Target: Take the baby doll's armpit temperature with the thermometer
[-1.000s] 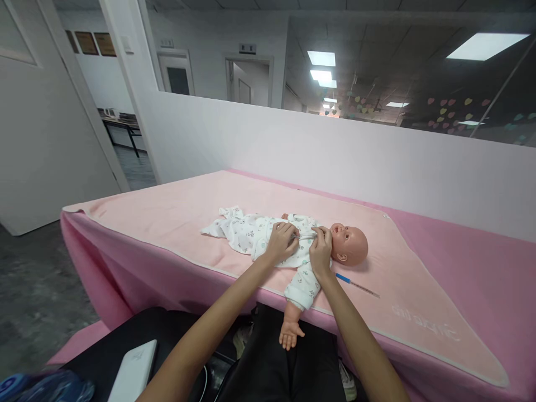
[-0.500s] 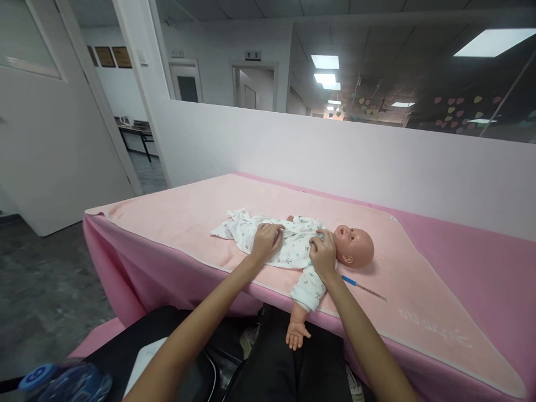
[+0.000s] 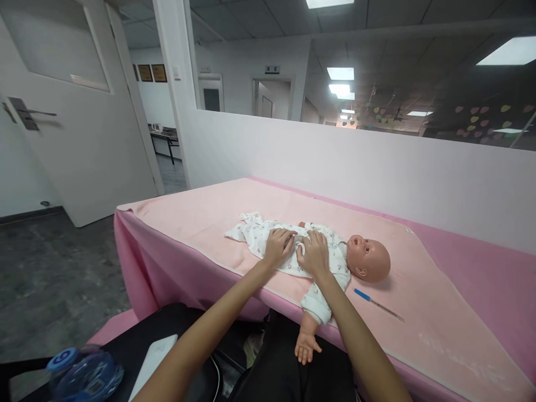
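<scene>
A baby doll [image 3: 369, 258] lies on its back on the table, head to the right, dressed in a white printed baby outfit [image 3: 255, 237]. My left hand [image 3: 278, 248] rests on the front of the outfit around the belly, fingers curled onto the cloth. Just right of it, my right hand [image 3: 315, 254] bends its fingers over the same front opening at the chest. Both hands grip the cloth, though their fingertips are partly hidden. A round snap shows near the collar. One doll arm [image 3: 307, 338] hangs over the table's front edge, palm up.
A slim stick with a blue end [image 3: 362, 294] lies below the doll's head. Pink cloth [image 3: 184, 215] covers the table. At lower left, a black chair [image 3: 163, 324] holds a white flat object [image 3: 154, 357] beside a plastic bottle [image 3: 86, 371]. A white wall [image 3: 335, 162] stands behind.
My right hand has moved left from the collar down to the chest, close beside my left hand. The collar snap is now uncovered. The whole view has shifted slightly.
</scene>
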A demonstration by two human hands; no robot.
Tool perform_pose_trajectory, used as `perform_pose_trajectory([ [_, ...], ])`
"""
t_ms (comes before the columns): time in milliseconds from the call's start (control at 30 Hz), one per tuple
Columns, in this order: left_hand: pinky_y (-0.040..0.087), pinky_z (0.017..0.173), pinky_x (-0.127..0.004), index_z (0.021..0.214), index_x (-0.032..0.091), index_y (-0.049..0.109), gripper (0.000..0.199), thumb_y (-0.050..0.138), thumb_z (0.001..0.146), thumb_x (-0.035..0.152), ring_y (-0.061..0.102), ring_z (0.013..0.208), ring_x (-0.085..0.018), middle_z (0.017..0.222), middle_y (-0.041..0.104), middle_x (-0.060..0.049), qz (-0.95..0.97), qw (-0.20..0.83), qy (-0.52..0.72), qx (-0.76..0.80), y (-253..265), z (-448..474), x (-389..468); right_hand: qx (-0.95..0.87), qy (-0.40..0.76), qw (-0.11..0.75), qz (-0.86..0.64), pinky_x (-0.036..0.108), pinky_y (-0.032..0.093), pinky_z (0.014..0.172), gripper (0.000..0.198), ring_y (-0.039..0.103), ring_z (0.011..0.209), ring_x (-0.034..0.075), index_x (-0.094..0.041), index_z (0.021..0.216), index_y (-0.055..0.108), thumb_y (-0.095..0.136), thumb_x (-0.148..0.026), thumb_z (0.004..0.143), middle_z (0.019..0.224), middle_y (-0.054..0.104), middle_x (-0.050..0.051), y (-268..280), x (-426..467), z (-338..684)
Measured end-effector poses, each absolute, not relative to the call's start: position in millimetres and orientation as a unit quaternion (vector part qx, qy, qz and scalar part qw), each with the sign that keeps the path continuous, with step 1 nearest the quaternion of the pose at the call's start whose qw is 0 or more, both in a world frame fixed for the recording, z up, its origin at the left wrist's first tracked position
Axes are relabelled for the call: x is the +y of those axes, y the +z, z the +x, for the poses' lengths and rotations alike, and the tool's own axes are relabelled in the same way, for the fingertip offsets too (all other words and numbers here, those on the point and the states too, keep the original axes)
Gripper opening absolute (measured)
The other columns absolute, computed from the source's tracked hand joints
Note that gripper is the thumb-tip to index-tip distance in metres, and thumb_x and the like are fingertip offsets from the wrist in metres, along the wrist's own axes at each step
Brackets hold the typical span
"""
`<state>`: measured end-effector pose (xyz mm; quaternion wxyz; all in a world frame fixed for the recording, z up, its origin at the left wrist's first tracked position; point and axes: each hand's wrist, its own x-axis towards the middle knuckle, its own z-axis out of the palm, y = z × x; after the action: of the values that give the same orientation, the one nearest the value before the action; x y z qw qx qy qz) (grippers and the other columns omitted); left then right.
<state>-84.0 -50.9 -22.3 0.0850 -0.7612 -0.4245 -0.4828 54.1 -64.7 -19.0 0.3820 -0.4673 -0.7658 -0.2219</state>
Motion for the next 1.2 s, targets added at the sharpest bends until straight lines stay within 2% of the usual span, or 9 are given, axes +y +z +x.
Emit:
perform_pose_trajectory([
  [233,0.035,0.080,-0.034,0.091,0.019,0.058,0.024,0.035,0.088,0.026,0.054,0.082,-0.017,0.087,0.063,-0.003,-0.768,0.086,-0.484,-0.410,-24.1,-80.1,-51.4,-0.785,-0.150,0.435,-0.415,0.036,0.036,0.088,0.009,0.047,0.094,0.021,-0.016,0.080,0.054,0.046,-0.016,0.077,0.094,0.056,0.008,-13.8,-67.9,58.4],
  [567,0.037,0.084,-0.034,0.110,0.019,0.051,0.027,0.037,0.088,0.028,0.053,0.095,-0.018,0.104,0.061,-0.005,-0.776,0.091,-0.510,-0.360,-20.4,-77.5,-57.5,-0.783,-0.116,0.489,-0.367,0.036,0.038,0.087,0.012,0.048,0.093,0.019,-0.019,0.083,0.047,0.036,-0.016,0.085,0.090,0.056,0.007,-11.1,-72.7,57.7],
  [667,0.038,0.084,-0.034,0.105,0.019,0.053,0.024,0.038,0.087,0.027,0.054,0.094,-0.018,0.102,0.062,-0.005,-0.780,0.096,-0.507,-0.355,-20.1,-77.0,-57.3,-0.779,-0.124,0.486,-0.375,0.036,0.039,0.087,0.012,0.050,0.087,0.019,-0.019,0.084,0.046,0.035,-0.017,0.087,0.084,0.057,0.006,-12.9,-71.0,57.1],
  [933,0.038,0.079,-0.034,0.084,0.020,0.056,0.012,0.045,0.081,0.021,0.055,0.080,-0.017,0.081,0.063,-0.002,-0.785,0.119,-0.488,-0.362,-19.8,-75.9,-56.5,-0.765,-0.145,0.464,-0.422,0.038,0.033,0.094,0.013,0.052,0.078,0.017,-0.020,0.081,0.047,0.037,-0.013,0.085,0.077,0.058,0.003,-18.7,-65.4,57.2],
  [1200,0.037,0.079,-0.035,0.088,0.021,0.058,0.017,0.046,0.076,0.018,0.054,0.083,-0.018,0.085,0.062,-0.002,-0.793,0.118,-0.463,-0.377,-19.4,-75.2,-56.6,-0.746,-0.140,0.474,-0.446,0.037,0.033,0.093,0.010,0.052,0.079,0.018,-0.019,0.076,0.051,0.044,-0.014,0.080,0.075,0.060,0.003,-17.7,-66.2,58.2],
])
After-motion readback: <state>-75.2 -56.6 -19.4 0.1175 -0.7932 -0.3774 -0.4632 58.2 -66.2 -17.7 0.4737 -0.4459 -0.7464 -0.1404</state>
